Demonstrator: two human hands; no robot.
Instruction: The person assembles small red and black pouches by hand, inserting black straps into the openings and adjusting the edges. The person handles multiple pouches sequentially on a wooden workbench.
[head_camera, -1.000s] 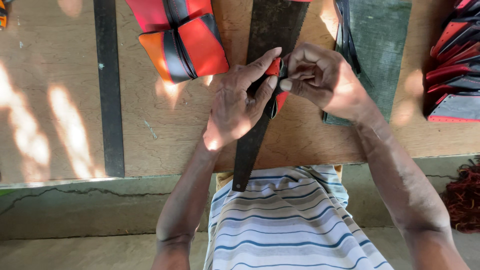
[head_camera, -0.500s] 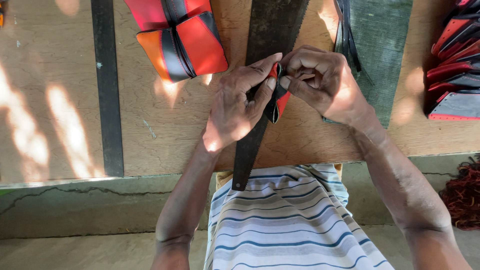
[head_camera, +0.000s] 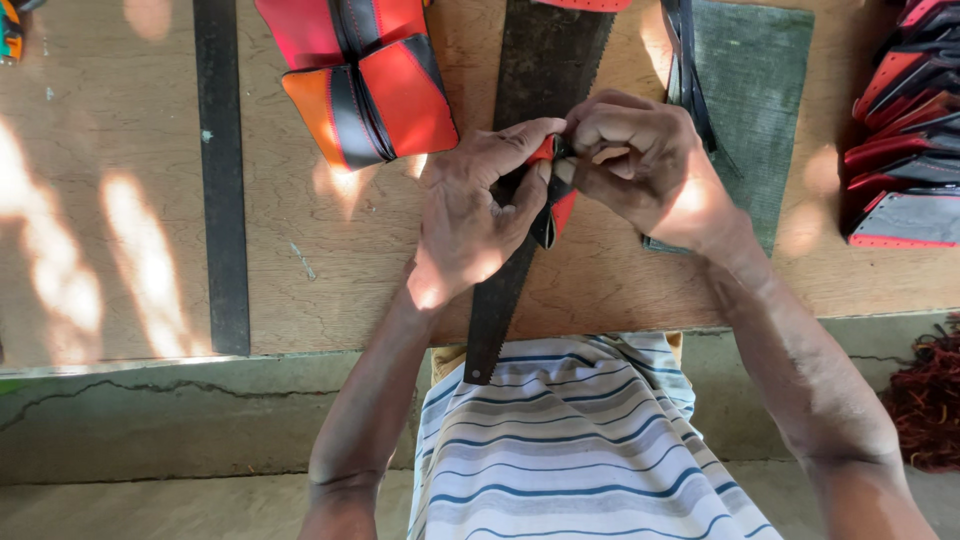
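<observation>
Left hand (head_camera: 470, 215) pinches a small red and black piece (head_camera: 553, 200) between thumb and fingers, above a dark saw blade (head_camera: 530, 120) lying on the wooden board (head_camera: 120, 200); right hand (head_camera: 640, 170) closes on the same piece from the other side, fingers curled; a red and orange pouch (head_camera: 365, 85) lies to the left, a green mat (head_camera: 755, 90) to the right.

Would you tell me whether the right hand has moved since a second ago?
No, hardly: the right hand sits in the same spot over the dark saw blade, pinching the small red piece.
</observation>
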